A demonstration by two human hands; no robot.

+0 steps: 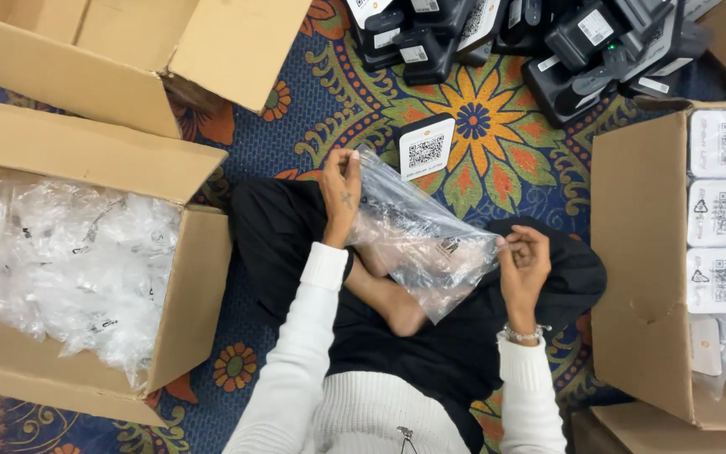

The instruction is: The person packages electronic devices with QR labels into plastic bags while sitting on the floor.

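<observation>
Clear plastic bag (418, 240) stretched over the lap between both hands: left hand (342, 192) fingers pinched on its top corner, right hand (524, 262) fingers pinched on its lower edge, cardboard box of bags (86, 261) alongside.

Clear plastic bag (418, 240), white sleeves (304, 336), blue floral carpet (481, 126), brown cardboard boxes (640, 252).
</observation>
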